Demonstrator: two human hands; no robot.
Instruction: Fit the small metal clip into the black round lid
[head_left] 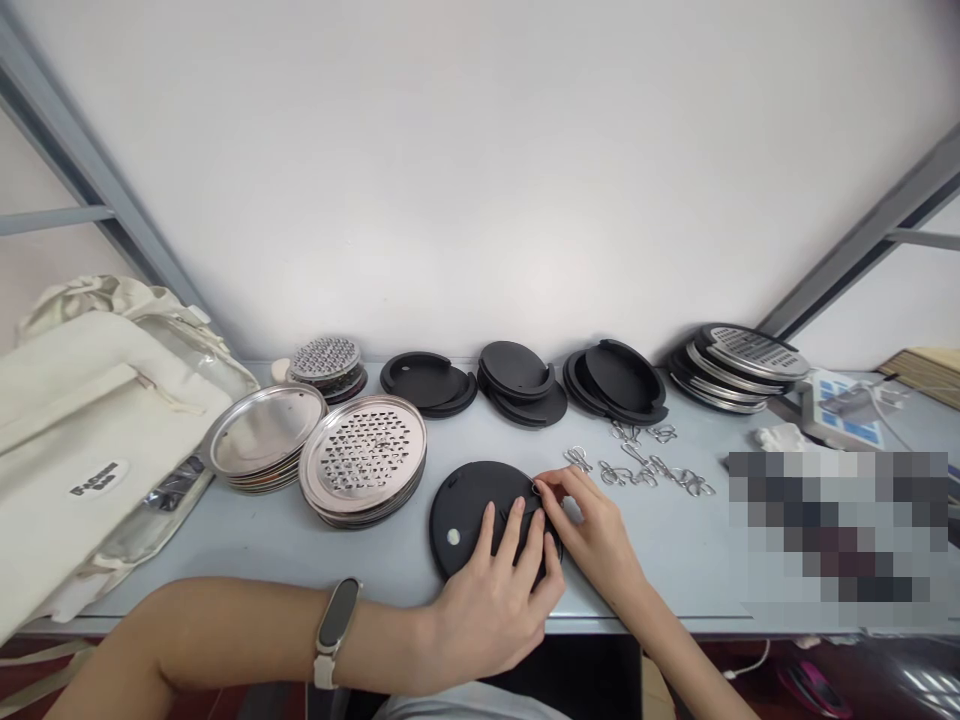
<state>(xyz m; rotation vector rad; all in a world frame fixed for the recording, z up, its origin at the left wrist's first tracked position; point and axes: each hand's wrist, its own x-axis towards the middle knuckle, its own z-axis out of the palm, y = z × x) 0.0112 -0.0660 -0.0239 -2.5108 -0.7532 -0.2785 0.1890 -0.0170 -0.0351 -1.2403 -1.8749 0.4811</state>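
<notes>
Resting flat, round black disc [472, 505], white dot

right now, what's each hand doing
Left hand: open, fingers pressed flat on the black disc.
Right hand: closed, pinching a small wire clip at the disc's rim.

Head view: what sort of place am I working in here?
Probably a small assembly bench: stacked black discs, stacked grater plates and loose wire clips lie on a grey table, and the left hand and right hand touch one disc.
</notes>
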